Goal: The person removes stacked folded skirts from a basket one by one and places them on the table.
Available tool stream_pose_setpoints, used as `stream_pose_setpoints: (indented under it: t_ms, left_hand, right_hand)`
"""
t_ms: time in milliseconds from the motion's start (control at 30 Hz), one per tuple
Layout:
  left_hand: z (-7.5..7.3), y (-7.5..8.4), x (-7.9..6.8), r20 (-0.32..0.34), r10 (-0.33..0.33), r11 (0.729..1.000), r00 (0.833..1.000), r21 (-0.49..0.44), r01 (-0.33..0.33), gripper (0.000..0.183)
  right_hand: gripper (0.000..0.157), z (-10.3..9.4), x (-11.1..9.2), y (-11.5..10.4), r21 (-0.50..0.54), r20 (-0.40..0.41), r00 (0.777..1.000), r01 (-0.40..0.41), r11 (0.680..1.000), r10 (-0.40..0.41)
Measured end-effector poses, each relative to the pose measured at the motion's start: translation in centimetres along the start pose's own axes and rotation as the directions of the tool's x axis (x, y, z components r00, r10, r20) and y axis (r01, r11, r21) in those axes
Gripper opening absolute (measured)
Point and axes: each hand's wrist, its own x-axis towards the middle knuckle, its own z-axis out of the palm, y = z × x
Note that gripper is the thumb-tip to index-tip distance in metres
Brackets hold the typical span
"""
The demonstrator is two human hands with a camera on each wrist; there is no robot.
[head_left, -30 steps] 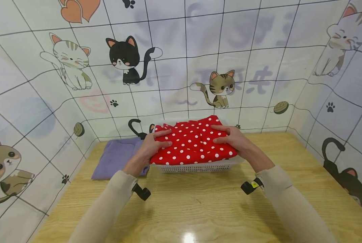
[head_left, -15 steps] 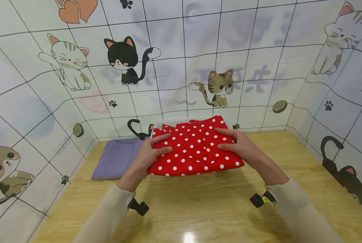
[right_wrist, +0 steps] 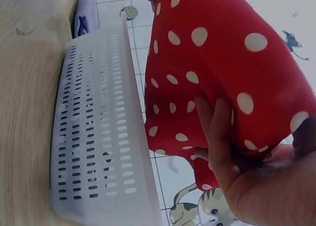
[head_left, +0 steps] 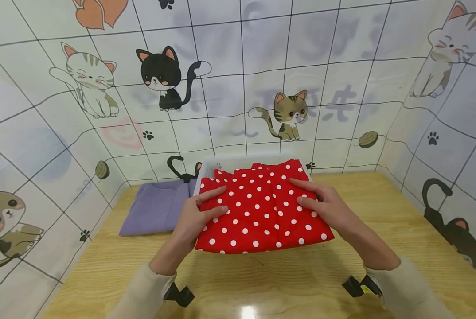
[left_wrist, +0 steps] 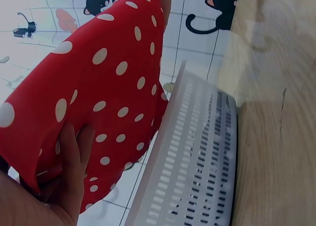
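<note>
Gripping red dotted cloth (head_left: 258, 210) from opposite sides, left hand (head_left: 194, 218) and right hand (head_left: 328, 206)

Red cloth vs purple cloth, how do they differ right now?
Pattern: the red cloth has white polka dots; the purple cloth looks plain.
Pose: the red cloth is held up by the left hand and right hand; the purple cloth lies on the table, touched by neither.
Shared: both look folded.
</note>
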Motion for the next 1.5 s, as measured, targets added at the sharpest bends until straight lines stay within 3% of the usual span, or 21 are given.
stream_pose_setpoints:
  t_ms: [133,433,733,1100,1500]
  left_hand:
    - [-0.2,-0.4,-1.0,0.017,-0.014,1.000,1.000,-0.013,0.014,0.054]
    - [-0.5,-0.9,-2.7,0.098,0.001,0.998,0.995,0.059,-0.007,0.059]
    - [-0.6,-0.8,-3.5,0.134,0.010,1.000,0.991,0.025,-0.013,0.058]
    - [-0.3,-0.6,-3.8,0.078,0.006,0.999,0.997,0.034,-0.009,0.054]
    - [-0.2,-0.9,-3.6,0.024,-0.002,1.000,1.000,0.009,0.001,0.046]
  right_hand:
    - [0.063,0.1,-0.7,0.0,-0.025,0.016,1.000,0.001,1.000,0.000]
    - [0.066,-0.1,-2.5,0.2,-0.022,0.071,0.997,-0.007,1.000,0.009]
    - [0.067,-0.1,-3.5,0.0,0.006,0.082,0.997,0.013,1.000,-0.013]
    - [0.071,-0.9,-3.9,0.2,0.082,0.153,0.988,-0.001,0.997,-0.011]
    - [0.045,-0.5,-3.4,0.7,0.038,0.108,0.994,-0.025,0.999,0.021]
